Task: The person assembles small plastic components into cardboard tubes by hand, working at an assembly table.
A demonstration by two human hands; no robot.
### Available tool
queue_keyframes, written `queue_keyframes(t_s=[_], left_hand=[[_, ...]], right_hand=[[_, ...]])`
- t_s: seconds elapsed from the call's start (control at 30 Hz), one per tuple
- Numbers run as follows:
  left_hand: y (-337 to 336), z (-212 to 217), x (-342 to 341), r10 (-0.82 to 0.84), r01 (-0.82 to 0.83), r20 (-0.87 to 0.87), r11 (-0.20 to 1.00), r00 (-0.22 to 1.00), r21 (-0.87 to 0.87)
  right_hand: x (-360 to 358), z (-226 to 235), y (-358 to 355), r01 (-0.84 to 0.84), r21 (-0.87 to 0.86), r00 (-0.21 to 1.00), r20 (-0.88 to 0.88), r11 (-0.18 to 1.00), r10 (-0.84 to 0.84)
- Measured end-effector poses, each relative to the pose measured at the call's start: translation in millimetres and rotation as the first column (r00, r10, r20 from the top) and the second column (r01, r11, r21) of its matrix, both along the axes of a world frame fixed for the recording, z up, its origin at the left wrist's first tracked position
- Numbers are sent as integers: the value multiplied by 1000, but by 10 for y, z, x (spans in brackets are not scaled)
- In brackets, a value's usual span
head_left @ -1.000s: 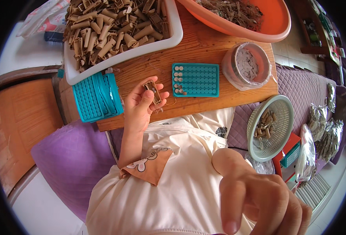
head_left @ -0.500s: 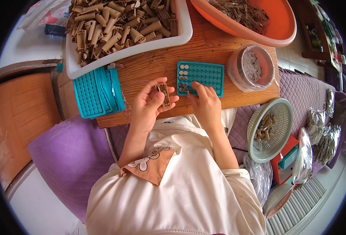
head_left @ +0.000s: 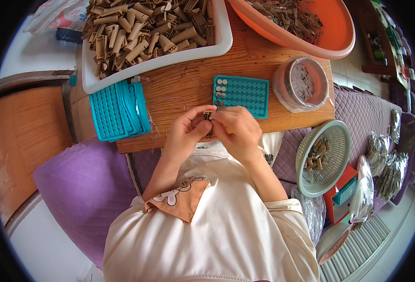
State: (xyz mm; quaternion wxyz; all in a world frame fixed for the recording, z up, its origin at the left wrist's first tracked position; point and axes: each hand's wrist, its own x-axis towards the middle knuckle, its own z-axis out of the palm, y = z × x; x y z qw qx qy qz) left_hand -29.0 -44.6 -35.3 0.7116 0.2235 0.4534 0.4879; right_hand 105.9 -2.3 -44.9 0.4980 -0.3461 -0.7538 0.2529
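While pinched between left hand (head_left: 185, 134), right hand (head_left: 235, 129): small brown piece (head_left: 208, 117).

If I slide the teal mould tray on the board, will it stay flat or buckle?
The teal tray lies flat on the wooden board, so it probably slides without tipping. It looks thin and rubbery, so it may flex if lifted by one edge. Only a few holes are filled, so it is likely light.
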Motion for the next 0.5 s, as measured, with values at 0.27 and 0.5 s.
queue_keyframes(t_s=[0.27,0.5], left_hand=[[-31,-177,-84,-14,14,-42,1000,999,5],[-4,-95,-52,-21,21,-65,1000,998,7]], right_hand=[[72,-151,246,70,-263,997,42,962,-61],[137,-429,660,10,37,860,510,999,-27]])
